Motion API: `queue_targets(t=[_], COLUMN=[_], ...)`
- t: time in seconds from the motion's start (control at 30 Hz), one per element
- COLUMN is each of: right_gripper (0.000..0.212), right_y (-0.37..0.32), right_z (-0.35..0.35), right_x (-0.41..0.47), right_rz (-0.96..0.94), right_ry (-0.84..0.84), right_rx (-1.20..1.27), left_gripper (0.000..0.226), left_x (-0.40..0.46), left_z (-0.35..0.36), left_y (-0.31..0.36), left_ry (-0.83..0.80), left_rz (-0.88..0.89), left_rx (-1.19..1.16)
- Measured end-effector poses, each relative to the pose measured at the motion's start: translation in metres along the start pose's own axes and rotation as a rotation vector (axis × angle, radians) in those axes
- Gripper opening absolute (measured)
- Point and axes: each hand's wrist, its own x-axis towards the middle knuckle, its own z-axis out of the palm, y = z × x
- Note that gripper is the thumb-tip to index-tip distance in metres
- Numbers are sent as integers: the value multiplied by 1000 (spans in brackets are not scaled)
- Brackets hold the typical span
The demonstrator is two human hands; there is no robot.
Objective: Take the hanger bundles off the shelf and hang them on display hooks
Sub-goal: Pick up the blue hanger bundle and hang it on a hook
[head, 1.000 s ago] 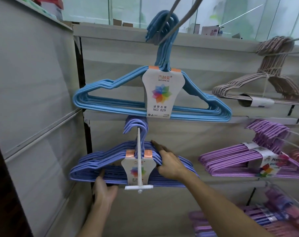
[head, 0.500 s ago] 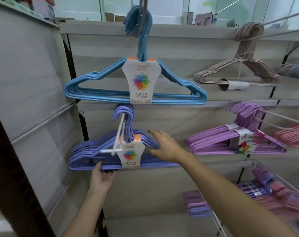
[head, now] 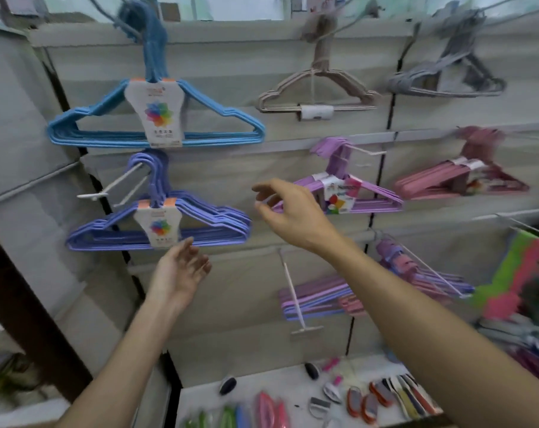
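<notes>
Two bare hands raised before a beige display wall, both empty, fingers loosely spread. Left hand [head: 181,267] at lower centre of the frame, palm turned up, fingertips just under the bottom bar of the periwinkle hanger bundle [head: 160,227], close to it but contact hard to tell. Right hand [head: 288,211] at centre, fingers relaxed and apart, gripping nothing, just right of that bundle's right tip and in front of the lilac hanger bundle [head: 348,193]. Periwinkle bundle hanging at centre left from a white display hook [head: 114,186], a white card label on its front. Directly above it, at upper left, a blue hanger bundle [head: 157,118] on its own hook. At upper centre a beige hanger bundle [head: 317,94]; at upper right a grey one, blurred. Pink hanger bundle [head: 459,180] at mid right. Bare white hook [head: 293,295] at lower centre. Small colourful items on a white shelf [head: 262,384] along the bottom edge.
</notes>
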Motion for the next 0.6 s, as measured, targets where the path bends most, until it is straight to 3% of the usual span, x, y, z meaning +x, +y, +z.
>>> queue_targets(t=[0.33,0.6], right_gripper=[21,15], right_y=[34,74], right_z=[-209,-354], right_x=[-130,-233], right_rz=[128,326], right_ry=[298,506], right_rx=[-106,-264], left_gripper=[17,12], left_x=[-107,-166], left_z=[166,293], left_y=[-145,-254], left_ry=[-442,-899], left_rz=[181,189], left_rx=[512,681])
